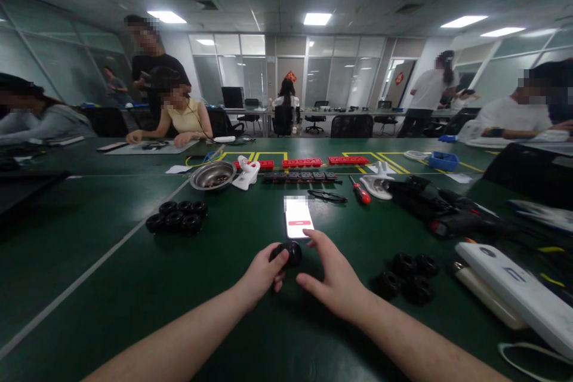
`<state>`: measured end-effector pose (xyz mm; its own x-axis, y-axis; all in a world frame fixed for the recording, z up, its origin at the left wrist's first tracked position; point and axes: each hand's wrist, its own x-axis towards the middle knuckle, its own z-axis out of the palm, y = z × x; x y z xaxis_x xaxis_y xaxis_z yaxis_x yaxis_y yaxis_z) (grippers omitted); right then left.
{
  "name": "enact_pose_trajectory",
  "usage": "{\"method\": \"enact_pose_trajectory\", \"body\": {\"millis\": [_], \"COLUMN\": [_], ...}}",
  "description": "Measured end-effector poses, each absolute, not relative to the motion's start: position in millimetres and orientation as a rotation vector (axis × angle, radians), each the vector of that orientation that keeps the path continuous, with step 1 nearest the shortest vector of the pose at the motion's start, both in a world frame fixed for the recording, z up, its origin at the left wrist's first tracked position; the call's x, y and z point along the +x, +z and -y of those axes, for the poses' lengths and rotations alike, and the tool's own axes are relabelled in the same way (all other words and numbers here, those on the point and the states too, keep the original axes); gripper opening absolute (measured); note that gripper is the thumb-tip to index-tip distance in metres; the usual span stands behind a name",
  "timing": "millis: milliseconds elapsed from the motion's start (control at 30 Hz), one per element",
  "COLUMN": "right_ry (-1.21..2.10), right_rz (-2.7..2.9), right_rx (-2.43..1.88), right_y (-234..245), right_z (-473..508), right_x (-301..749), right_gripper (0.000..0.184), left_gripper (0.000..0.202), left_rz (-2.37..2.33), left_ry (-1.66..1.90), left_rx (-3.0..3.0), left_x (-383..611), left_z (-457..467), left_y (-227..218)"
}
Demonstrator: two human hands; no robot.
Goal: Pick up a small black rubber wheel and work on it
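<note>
My left hand (263, 273) is closed on a small black rubber wheel (290, 252) held just above the green table (111, 286). Beside it, my right hand (333, 277) has the forefinger stretched toward a lit phone (298, 217) lying flat ahead, and the thumb near the wheel. Nothing is in the right hand. Several black wheels (176, 216) lie in a cluster at the left. Another cluster of black wheels (405, 277) lies at the right.
A steel bowl (213, 175), white plastic parts (247, 173), red (302, 162) and black strips, a red screwdriver (360, 191), black tools (447, 212) and a white case (514, 286) lie on the table. Other people sit and stand at the far sides.
</note>
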<state>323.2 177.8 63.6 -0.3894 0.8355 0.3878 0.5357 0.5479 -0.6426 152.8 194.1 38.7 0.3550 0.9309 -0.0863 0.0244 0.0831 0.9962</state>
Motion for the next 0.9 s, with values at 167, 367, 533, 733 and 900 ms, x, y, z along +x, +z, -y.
{"method": "enact_pose_trajectory", "body": {"millis": [167, 367, 533, 733, 900], "right_ry": [0.8, 0.606, 0.545, 0.607, 0.422], "right_rz": [2.117, 2.238, 2.085, 2.195, 2.243], "right_rx": [-1.219, -0.915, -1.158, -1.345, -1.117], "right_y": [68, 66, 63, 58, 62], "right_z": [-179, -171, -171, -177, -173], "right_x": [322, 318, 317, 318, 319], "right_gripper": [0.02, 0.042, 0.043, 0.02, 0.04], "left_gripper": [0.053, 0.057, 0.045, 0.049, 0.045], "left_rz": [-0.97, -1.02, -1.054, -1.02, -1.068], "left_ry": [0.858, 0.89, 0.894, 0.936, 0.909], "left_rx": [1.349, 1.254, 1.203, 1.191, 1.15], "left_x": [152, 155, 155, 154, 156], "left_z": [-189, -190, -189, -189, -190], "left_y": [39, 45, 48, 46, 48]}}
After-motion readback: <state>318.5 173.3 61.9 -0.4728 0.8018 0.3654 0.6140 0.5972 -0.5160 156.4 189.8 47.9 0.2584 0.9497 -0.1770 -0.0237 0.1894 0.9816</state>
